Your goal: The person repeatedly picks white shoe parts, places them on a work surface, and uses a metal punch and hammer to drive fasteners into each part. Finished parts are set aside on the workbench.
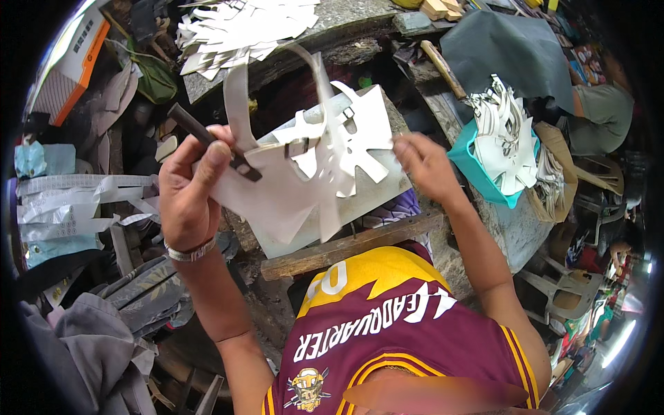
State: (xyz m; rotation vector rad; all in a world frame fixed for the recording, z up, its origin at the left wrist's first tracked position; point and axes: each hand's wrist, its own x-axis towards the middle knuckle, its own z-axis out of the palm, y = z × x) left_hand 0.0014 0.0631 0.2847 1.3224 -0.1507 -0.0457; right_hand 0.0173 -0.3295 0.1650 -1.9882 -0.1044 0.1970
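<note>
My left hand [194, 183] is closed round a dark, narrow bar-shaped tool [194, 126] and grips the edge of a white cut piece [277, 190]. That piece is smeared by motion; a long strap [238, 104] loops up from it, and a small buckle [297, 146] shows on it. Behind and to the right lies another white cut-out piece with straps [370, 128], on a pale flat board [277, 238]. At its right edge my right hand [425, 162] has its fingers curled together; what is between its fingertips I cannot make out.
A pile of white cut pieces [242, 31] covers the far bench. To the right, a teal basket [463, 169] and a cardboard box [564, 162] hold more. A wooden bar [353, 245] crosses the near side. Another person [602, 114] sits at far right.
</note>
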